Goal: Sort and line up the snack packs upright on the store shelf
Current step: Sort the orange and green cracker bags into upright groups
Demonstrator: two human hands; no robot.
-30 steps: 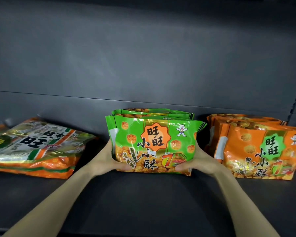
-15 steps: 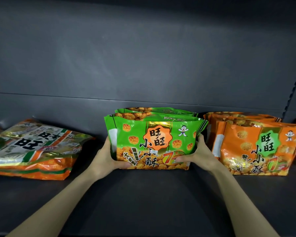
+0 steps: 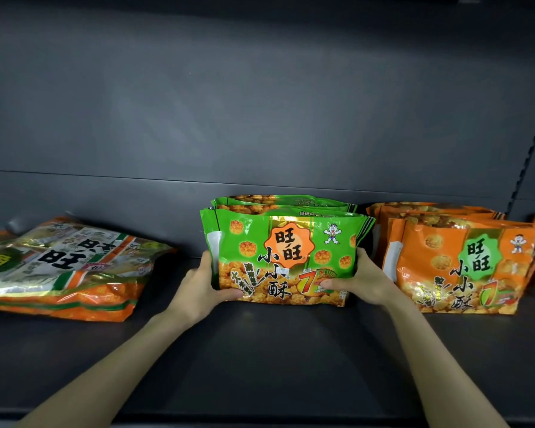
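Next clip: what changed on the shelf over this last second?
Very little. The left hand and right hand keep their grip on the lower corners of the green packs, which edged slightly back and toward the orange packs; some of that may be camera shift. Nothing was picked up or let go. The orange packs and the flat pile on the left stayed put.

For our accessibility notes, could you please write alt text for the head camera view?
The left hand and right hand grip the two ends of a bunch of green snack packs standing upright mid-shelf. To their right orange snack packs stand upright, and a large orange-and-white pack lies flat at the left on the dark shelf.
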